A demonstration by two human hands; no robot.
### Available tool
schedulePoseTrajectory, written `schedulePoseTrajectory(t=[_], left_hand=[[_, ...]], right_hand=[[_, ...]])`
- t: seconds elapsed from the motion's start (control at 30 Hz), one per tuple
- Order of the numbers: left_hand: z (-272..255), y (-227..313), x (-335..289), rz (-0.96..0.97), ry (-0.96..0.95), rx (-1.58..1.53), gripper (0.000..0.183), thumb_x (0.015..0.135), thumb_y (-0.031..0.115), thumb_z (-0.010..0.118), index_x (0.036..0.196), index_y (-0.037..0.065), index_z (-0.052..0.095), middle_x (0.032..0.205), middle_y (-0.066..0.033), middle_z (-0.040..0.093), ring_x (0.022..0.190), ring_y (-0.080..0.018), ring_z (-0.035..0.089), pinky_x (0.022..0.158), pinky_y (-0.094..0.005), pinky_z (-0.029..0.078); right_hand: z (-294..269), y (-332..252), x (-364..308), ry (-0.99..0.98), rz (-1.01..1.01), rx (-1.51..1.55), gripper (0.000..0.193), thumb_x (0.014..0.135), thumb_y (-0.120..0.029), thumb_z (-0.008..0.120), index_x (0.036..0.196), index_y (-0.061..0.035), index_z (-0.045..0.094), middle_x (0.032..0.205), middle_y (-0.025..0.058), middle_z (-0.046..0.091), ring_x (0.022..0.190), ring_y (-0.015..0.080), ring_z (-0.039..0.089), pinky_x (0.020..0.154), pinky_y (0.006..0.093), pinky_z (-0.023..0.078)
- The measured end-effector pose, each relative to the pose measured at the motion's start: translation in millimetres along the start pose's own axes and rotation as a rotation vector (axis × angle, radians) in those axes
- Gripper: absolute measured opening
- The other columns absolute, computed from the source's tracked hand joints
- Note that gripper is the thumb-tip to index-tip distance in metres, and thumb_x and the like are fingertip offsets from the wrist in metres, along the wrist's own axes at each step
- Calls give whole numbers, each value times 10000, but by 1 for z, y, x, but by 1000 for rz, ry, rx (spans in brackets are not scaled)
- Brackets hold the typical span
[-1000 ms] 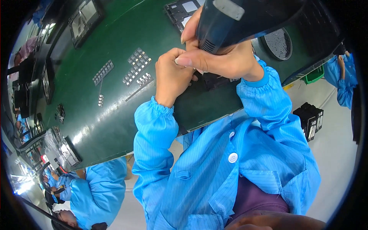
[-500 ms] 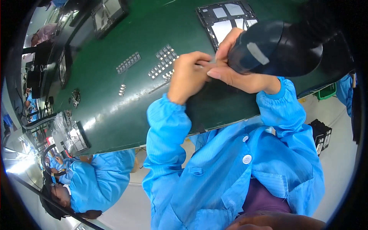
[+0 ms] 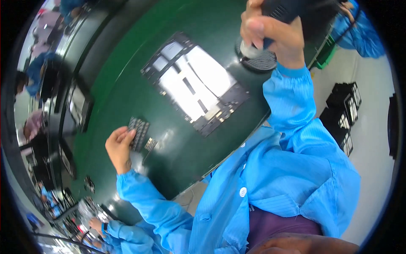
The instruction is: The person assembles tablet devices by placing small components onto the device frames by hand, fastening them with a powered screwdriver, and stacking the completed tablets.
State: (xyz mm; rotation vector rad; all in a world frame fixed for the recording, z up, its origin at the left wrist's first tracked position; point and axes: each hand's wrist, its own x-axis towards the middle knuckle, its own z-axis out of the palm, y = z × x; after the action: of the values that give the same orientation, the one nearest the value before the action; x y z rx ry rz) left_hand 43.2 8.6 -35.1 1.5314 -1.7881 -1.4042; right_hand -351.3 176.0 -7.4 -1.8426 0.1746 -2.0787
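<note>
My left hand (image 3: 119, 148) is on the left side of the table, its thumb and fingers closed on the edge of a sheet of small dark parts (image 3: 138, 132) set in rows. Right beside that sheet lies a short strip of small pale parts (image 3: 150, 144). My right hand (image 3: 275, 36) is raised at the upper right, fingers wrapped round a dark handheld tool (image 3: 281, 10) with vent slots and a pale rounded end. Between my hands an opened tablet (image 3: 207, 72) lies flat, with large white battery cells in a black frame.
A round, dark ribbed thing (image 3: 261, 62) sits under my right hand on the green table (image 3: 177, 156). Black crates (image 3: 338, 114) stand on the floor at the right. Co-workers in blue (image 3: 133, 237) are at lower left and upper right.
My hands have parted: the left went left to the sheet of small parts, the right up with the dark tool. The view has shifted, bringing the whole opened tablet to the middle.
</note>
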Motion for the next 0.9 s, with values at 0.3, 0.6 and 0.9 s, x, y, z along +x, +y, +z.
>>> schedulePoseTrajectory(t=[0.3, 0.6, 0.9], left_hand=[[16, -10, -7, 312, 189, 340, 160, 710, 3, 757, 809, -30, 636, 709, -56, 647, 578, -89, 559, 542, -211, 452], [85, 15, -66, 587, 175, 403, 100, 735, 20, 731, 773, -8, 643, 732, -78, 664, 599, -117, 586, 560, -236, 472], [106, 25, -98, 4, -328, 38, 366, 734, -69, 721, 1076, -82, 591, 754, -53, 641, 631, -88, 593, 607, -193, 491]], right_hand=[[1, -69, -11, 634, 530, -484, 273, 701, 66, 731, 900, 11, 553, 613, 71, 585, 471, 136, 574, 432, 247, 435], [0, -70, -16, 669, 645, -489, 262, 728, 37, 729, 913, 17, 543, 617, 40, 577, 474, 87, 549, 401, 220, 379], [-4, -66, -16, 686, 681, -508, 247, 731, 28, 731, 886, 16, 539, 613, 31, 571, 468, 84, 548, 402, 214, 386]])
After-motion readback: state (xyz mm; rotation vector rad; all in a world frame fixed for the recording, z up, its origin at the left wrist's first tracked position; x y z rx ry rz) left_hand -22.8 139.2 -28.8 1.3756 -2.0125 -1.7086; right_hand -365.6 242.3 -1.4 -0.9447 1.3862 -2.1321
